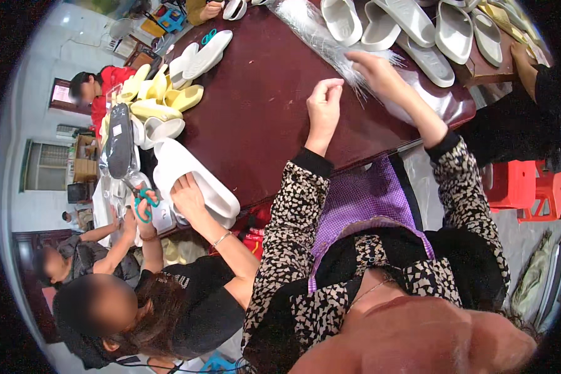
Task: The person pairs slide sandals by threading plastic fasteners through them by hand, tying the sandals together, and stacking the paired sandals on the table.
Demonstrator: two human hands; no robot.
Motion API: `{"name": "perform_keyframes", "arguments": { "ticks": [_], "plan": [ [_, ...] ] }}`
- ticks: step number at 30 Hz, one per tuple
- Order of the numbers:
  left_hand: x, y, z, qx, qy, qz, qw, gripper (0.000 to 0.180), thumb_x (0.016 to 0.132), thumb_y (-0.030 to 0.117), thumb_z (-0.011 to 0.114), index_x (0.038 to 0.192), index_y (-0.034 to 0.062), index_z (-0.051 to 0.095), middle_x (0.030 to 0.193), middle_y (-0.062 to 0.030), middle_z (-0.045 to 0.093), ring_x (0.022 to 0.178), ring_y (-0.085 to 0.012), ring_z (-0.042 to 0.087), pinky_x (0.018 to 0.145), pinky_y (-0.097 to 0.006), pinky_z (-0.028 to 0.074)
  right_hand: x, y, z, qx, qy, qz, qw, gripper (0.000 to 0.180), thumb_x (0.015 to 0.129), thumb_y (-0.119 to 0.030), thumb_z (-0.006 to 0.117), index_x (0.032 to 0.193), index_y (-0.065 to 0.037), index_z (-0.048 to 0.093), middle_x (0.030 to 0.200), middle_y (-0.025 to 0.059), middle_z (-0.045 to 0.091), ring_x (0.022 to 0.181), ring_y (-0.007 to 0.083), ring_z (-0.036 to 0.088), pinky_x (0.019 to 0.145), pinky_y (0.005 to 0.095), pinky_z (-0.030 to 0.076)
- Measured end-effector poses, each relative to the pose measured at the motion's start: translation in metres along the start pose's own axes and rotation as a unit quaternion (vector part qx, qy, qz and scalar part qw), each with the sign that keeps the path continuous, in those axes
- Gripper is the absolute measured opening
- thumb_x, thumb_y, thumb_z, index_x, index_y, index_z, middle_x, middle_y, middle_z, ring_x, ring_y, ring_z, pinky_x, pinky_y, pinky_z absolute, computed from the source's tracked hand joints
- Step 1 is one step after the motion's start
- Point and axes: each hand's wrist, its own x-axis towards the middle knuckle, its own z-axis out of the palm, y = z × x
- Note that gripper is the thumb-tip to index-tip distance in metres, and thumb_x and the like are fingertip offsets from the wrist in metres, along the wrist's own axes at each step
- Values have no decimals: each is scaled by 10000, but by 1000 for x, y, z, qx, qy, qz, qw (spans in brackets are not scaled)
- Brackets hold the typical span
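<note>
My left hand (325,112) is raised over the dark red table (255,81), thumb and fingers closed in a pinch. Whatever may be between them is too small to make out. Just to its right, my right hand (380,75) has its fingers stretched forward and looks free of any object. Under and beyond the right hand lies a bundle of thin, clear plastic strands (321,40), their loose ends fanned out. Several pale grey slides (411,25) are heaped past the bundle, close to my right hand.
At left, a co-worker holds a large white slide (190,177) and teal-handled scissors (144,206). Yellow slides (159,103) and a dark grey slide (119,140) pile along the left edge. Another person's hand (522,59) rests at far right, above red stools (514,185).
</note>
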Motion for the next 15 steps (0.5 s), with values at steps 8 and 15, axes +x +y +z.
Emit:
{"name": "perform_keyframes", "arguments": {
  "ticks": [8,15],
  "plan": [
    [1,-3,-7,-167,27,-119,978,53,889,33,506,903,5,549,848,-95,641,795,-166,615,759,-278,485,14,34,23,-432,-127,-23,892,513,864,-223,519,1303,-8,363,1319,168,418,1219,335,391,999,442,322],
    [-8,4,-11,-295,34,-183,937,75,905,76,498,908,11,536,777,-103,630,717,-201,628,711,-319,513,13,48,27,-412,-88,-39,906,527,875,-302,494,1291,-10,353,1255,172,469,1210,324,408,1006,442,313]
  ]
}}
